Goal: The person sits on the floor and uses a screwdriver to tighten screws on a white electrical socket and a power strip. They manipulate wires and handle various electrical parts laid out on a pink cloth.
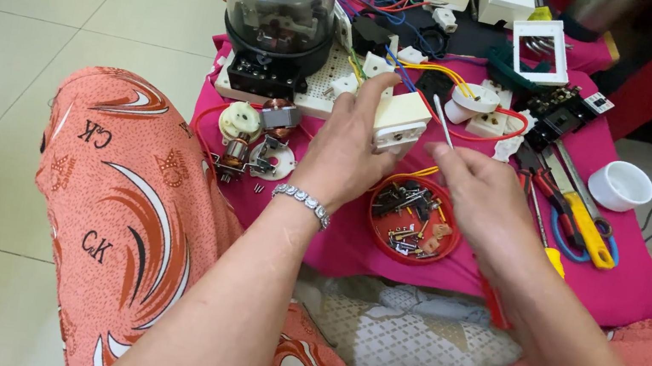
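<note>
Two bare hands are working above a round red plastic lid [410, 256] that is lying on a magenta cloth [629, 288] and holding small dark screws and metal bits; every place here is being given from that lid. Far to its left, a patterned orange trouser leg [125, 205] is filling the foreground over pale floor tiles. Up and to the left of the lid, a dismantled small motor with copper winding and white round end caps [250, 142] is lying in pieces on the cloth, and well above that a glass-domed electricity meter on a black base [279, 17] is standing upright. Just left of the lid, the left hand [344, 151], wearing a silver bracelet at the wrist, is clasping a cream rectangular plastic switch block [400, 122] and lifting it clear above the lid's upper edge. The block is looking boxy and off-white, tilted, with a small recessed opening on its lower face; red and yellow wires seem to run from it. Just right of the lid, the right hand [479, 197] is pinching a thin white-handled screwdriver [442, 121], its shaft slanting up beside the block. Further right, pliers with red and yellow handles [571, 215] are lying on the cloth, and beyond them a small white round cup [620, 185] is sitting near the cloth's edge.
</note>
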